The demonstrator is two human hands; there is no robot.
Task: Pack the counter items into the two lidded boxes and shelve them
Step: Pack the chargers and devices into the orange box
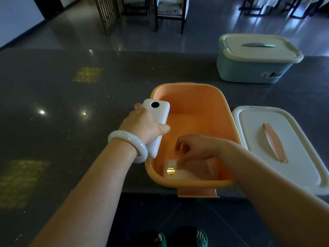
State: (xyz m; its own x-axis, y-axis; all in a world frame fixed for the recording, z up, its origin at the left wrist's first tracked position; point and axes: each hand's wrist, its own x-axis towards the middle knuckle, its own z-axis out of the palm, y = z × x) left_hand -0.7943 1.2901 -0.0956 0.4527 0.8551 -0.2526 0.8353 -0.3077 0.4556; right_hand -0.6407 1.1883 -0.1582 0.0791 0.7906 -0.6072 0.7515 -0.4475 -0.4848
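Two boxes on the dark counter (71, 104). Orange box (194, 107) sits open at the near edge, centre-right, one latch tab hanging over the counter edge. Its lid (263, 157), one, white with an orange handle, lies flat on the counter just right of the box, touching or nearly touching its rim. Blue-green box (249, 72), one, stands far right, well apart from the orange one, with its white lid (258, 49) on.

Items counted: two. One white power bank (161, 113), long slab with a round black spot near its far end, held over the left rim of the orange box, tilted, far end inward over the cavity. One pale flat packet (171, 165) with a round gold sticker (171, 171) lies on the box floor at the near end.

Left hand (144, 125): clenched round the middle of the power bank, thumb on the right edge, fingers wrapped under on the left side. One pale bangle (124, 139) on that wrist.

Right hand (194, 148): down inside the orange box, above the packet. Fingers loosely curled; lowest fingertips look to be at the packet's far right corner. Can't tell whether it is pinching the packet or just touching it, since the hand hides the contact.

Far side beyond the counter: glossy floor, dark chair legs (169, 15), one lattice screen (108, 13). Two green slippers (181, 239) visible below the counter's near edge.
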